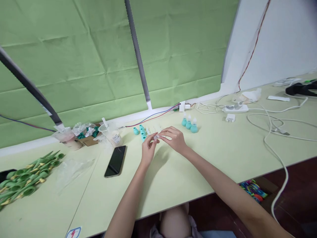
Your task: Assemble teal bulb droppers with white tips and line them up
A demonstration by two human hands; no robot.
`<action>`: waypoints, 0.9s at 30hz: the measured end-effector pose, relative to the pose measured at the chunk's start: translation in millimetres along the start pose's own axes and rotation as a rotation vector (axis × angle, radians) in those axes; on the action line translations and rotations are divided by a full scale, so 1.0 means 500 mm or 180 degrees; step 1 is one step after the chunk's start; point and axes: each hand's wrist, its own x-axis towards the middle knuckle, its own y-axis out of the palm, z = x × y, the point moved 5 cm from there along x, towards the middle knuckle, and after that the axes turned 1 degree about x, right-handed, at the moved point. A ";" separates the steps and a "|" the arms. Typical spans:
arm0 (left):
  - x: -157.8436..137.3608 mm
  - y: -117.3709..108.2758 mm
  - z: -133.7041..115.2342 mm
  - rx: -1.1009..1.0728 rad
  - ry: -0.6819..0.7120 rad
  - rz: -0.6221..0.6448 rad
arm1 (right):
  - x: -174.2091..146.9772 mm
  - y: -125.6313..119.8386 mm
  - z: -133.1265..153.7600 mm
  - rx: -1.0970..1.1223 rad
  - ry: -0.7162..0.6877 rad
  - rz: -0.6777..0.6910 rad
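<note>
My left hand (pixel 148 150) and my right hand (pixel 175 140) meet above the table, fingers pinched. Between their fingertips is a small whitish, see-through piece (pixel 156 137), too small to name and partly covered by the fingers. Just behind my left hand stand several teal bulb-shaped pieces (pixel 136 131) with open tops. Small white pieces (pixel 148 130) lie beside them, near my fingertips. To the right of my right hand, three teal bulbs (pixel 193 128) stand in a slanting row, each with a whitish, pointed top.
A black phone (pixel 115 161) lies left of my arms. Farther left are green tube-like pieces (pixel 29 178), a clear plastic bag (pixel 71 170), cups (pixel 114 135) and a small cardboard box (pixel 90 141). A power strip (pixel 235 108) and loose white cables (pixel 271 138) occupy the right side.
</note>
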 end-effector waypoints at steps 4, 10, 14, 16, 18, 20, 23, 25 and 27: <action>0.008 0.000 0.025 -0.0585 -0.0517 0.0060 | 0.000 0.005 0.006 0.0118 -0.0132 0.0129; 0.013 -0.001 0.045 -0.0780 -0.0898 0.0283 | 0.003 0.009 0.008 0.0396 -0.0144 0.0417; 0.015 -0.013 0.051 -0.0722 -0.0891 0.0154 | 0.017 -0.014 -0.027 0.0477 0.0243 0.0570; 0.017 -0.021 0.050 -0.0649 -0.0814 0.0047 | 0.019 -0.030 -0.066 0.0148 0.0609 0.0555; 0.019 -0.029 0.048 -0.0598 -0.0751 -0.0079 | 0.012 -0.042 -0.112 -0.0415 0.0980 0.0606; 0.020 -0.036 0.046 -0.0569 -0.0739 -0.0188 | -0.003 -0.045 -0.157 -0.0964 0.1332 0.0848; 0.021 -0.039 0.046 -0.0564 -0.0764 -0.0286 | -0.036 -0.033 -0.211 -0.1326 0.1847 0.1478; 0.021 -0.037 0.050 -0.0596 -0.0810 -0.0316 | -0.055 -0.019 -0.234 -0.1223 0.2037 0.1834; 0.020 -0.032 0.056 -0.0697 -0.0845 -0.0287 | -0.064 -0.008 -0.249 -0.0996 0.2055 0.1923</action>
